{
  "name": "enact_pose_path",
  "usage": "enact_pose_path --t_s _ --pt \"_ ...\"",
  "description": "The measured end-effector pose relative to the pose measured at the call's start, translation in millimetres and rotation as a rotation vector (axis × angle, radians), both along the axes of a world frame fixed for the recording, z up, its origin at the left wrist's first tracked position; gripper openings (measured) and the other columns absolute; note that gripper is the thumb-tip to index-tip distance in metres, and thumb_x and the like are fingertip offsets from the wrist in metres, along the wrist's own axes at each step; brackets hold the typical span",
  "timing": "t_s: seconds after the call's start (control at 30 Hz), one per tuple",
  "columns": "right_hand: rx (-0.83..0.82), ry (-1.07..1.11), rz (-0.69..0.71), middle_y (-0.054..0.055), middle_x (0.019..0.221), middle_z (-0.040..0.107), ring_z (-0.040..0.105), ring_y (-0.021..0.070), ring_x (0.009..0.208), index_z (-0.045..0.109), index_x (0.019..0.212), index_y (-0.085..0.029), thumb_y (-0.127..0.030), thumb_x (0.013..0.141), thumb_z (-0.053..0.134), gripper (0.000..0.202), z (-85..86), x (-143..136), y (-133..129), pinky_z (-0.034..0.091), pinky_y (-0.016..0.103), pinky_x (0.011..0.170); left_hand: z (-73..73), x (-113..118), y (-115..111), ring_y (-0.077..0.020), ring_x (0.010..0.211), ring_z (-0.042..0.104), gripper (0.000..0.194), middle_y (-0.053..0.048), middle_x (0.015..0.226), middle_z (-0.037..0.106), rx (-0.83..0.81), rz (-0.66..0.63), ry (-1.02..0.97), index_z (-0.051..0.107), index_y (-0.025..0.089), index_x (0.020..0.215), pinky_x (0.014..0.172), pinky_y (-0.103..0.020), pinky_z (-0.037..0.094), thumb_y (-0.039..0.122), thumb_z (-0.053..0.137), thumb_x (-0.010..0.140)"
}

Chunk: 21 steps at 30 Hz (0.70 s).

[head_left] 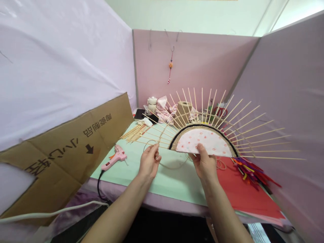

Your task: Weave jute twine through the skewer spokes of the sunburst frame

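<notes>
My right hand (205,161) grips a half-round piece (205,140) by its straight lower edge, thumb on the front. Its face is white cloth with pink spots, bordered by tan cord and a black band. Thin wooden sticks (238,113) fan out from the curved rim. A twine (162,133) runs across the sticks in an arc. To the left, my left hand (150,160) is closed on the twine, pinching it between thumb and fingers near the leftmost sticks. A loose loop of the twine hangs between the two hands.
A pink glue gun (115,159) lies on the green sheet (174,187) at left, beside loose sticks (135,132). Cardboard (76,145) leans on the left wall. A twine spool (184,109) and white jar (152,103) stand behind. Colourful pipe cleaners (249,170) lie on red paper (240,192).
</notes>
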State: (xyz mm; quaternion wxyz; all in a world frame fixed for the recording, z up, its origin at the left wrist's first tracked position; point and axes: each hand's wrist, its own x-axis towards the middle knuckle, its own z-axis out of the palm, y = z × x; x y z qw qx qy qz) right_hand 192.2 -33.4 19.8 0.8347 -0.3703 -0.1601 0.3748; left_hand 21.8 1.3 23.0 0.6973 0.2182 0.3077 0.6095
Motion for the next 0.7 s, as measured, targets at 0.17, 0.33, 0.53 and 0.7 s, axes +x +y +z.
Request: enact_pose_path --t_s 0.17,0.33,0.53,0.7 --pt "0.006 -0.033 0.019 0.0 0.089 0.072 0.068 0.016 0.079 0.064 0.095 -0.02 -0.027 0.06 0.081 0.039 -5.3 1 0 0.061 0.03 0.065 -1.5 3 4 -0.0019 0.044 0.028 0.036 0.007 0.049 0.038 0.04 0.013 0.0 0.046 0.014 0.054 0.039 -0.015 0.022 0.022 0.08 0.058" --pt "0.023 -0.036 0.033 -0.002 0.091 0.072 0.068 0.0146 0.08 0.063 0.1 -0.024 -0.024 0.06 0.081 0.043 -6.0 -2 2 0.061 0.028 0.064 -5.3 3 9 -0.001 0.045 0.032 0.034 0.006 0.051 0.041 -0.008 0.005 -0.058 0.052 0.012 0.058 0.039 -0.013 0.023 0.02 0.084 0.054" --pt "0.044 -0.03 0.001 -0.002 0.091 0.072 0.068 0.0144 0.079 0.062 0.1 -0.023 -0.027 0.062 0.08 0.042 -2.1 -2 4 0.06 0.028 0.065 -7.4 5 -6 -0.0018 0.048 0.037 0.046 0.001 0.062 0.053 -0.08 -0.11 -0.08 0.061 0.011 0.087 0.04 -0.013 0.025 0.039 0.084 0.057" --pt "0.029 -0.059 -0.04 -0.002 0.086 0.071 0.067 0.0145 0.076 0.063 0.099 -0.023 -0.027 0.06 0.08 0.043 2.1 -2 2 0.06 0.027 0.061 -8.3 12 -35 -0.0035 0.052 0.04 0.053 -0.001 0.067 0.057 -0.007 -0.234 0.024 0.063 0.012 0.101 0.046 -0.016 0.03 0.04 0.081 0.061"
